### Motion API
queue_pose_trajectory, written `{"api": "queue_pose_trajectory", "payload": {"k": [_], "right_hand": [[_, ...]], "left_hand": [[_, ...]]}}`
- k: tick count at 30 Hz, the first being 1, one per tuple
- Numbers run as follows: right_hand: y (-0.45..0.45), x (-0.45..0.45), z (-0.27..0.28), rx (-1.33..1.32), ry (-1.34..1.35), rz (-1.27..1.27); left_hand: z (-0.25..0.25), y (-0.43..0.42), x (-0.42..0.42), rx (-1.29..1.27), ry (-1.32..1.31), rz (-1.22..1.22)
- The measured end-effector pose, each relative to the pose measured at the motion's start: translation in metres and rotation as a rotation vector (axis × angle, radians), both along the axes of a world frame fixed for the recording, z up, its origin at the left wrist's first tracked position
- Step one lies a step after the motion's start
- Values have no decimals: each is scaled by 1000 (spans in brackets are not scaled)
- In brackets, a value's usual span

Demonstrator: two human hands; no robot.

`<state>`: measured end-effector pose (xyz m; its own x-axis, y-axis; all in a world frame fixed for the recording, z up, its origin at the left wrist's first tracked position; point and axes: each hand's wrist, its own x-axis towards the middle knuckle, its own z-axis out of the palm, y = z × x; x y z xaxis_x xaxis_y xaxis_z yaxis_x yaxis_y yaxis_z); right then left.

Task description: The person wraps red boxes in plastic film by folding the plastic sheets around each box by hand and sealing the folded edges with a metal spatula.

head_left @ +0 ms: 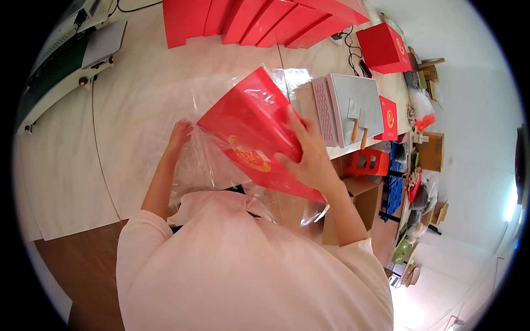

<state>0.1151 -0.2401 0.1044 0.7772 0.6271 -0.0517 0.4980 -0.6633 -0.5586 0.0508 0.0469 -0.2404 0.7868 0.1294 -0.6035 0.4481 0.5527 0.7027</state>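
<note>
box [251, 105], which is red with gold print and partly inside clear plastic film [201, 160], is held tilted at the near edge of the pale table [143, 110], in front of the person's chest. the right hand [310, 157] is grasping its right side with thumb and fingers spread apart, while the left hand [181, 135] has its fingers closed on the loose film, at the left of the box. beyond them stand several red cartons [265, 22], and to the right is a grey appliance [353, 94] with two wooden-handled tools [355, 129] lying on top.
</note>
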Motion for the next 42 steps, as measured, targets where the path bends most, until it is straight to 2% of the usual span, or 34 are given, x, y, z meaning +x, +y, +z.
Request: {"api": "queue_pose_trajectory", "payload": {"k": [1, 5, 7, 8, 10, 11, 13, 16, 17, 18, 21, 23, 24, 25, 26, 28, 29, 30, 32, 34, 36, 40, 42], "right_hand": [[-6, 2, -2, -13, -47, -28], [-12, -7, -3, -27, -88, -94], [-13, -10, -1, -82, -214, -59], [-15, -9, 1, -74, -206, -55], [-27, -3, 9, 20, -202, -121], [-31, -1, 19, 4, -203, -156], [-46, 3, 37, 27, -185, -194], [-57, -1, 69, 82, -212, -233], [-59, -7, 82, 2, -230, -261], [-60, -14, 90, 0, -236, -263], [-65, -36, 108, -26, -338, -196], [-67, -50, 114, -53, -387, -22], [-65, -55, 116, -52, -385, -34], [-62, -62, 118, -52, -357, 60], [-57, -67, 120, -53, -329, 151], [-47, -71, 119, -91, -306, 168], [-44, -72, 115, -80, -234, 254], [-42, -73, 110, -65, -160, 340], [-39, -76, 95, -43, -84, 360], [-37, -79, 78, -17, -5, 395], [-37, -83, 64, -49, 0, 467], [-42, -86, 57, -72, -3, 439], [-48, -88, 54, -61, -49, 402]], "left_hand": [[9, -9, 4, 108, 21, 93], [13, -32, 5, 236, -17, 185], [13, -36, 3, 303, -87, 97], [13, -36, 0, 311, -79, 100], [20, -38, -2, 227, -85, -95], [25, -39, -5, 231, -81, -92], [34, -45, -11, 247, -127, -276], [36, -57, -12, 170, -119, -348], [38, -57, -10, 168, -124, -347], [45, -57, -6, 57, -131, -332], [53, -50, 16, -158, -139, -327], [58, -44, 29, -255, -127, -334], [67, -41, 33, -322, -231, -344], [71, -40, 38, -391, -332, -355], [69, -35, 42, -390, -327, -372], [56, -10, 51, -347, 10, -368], [58, 6, 52, -336, -11, -508], [65, 13, 52, -334, -3, -528], [77, 23, 48, -308, 141, -631], [77, 21, 42, -234, 185, -669], [78, 13, 37, 39, 194, -870], [81, -22, 68, 64, 185, -950], [68, -45, 102, 810, 170, -1038]]}}
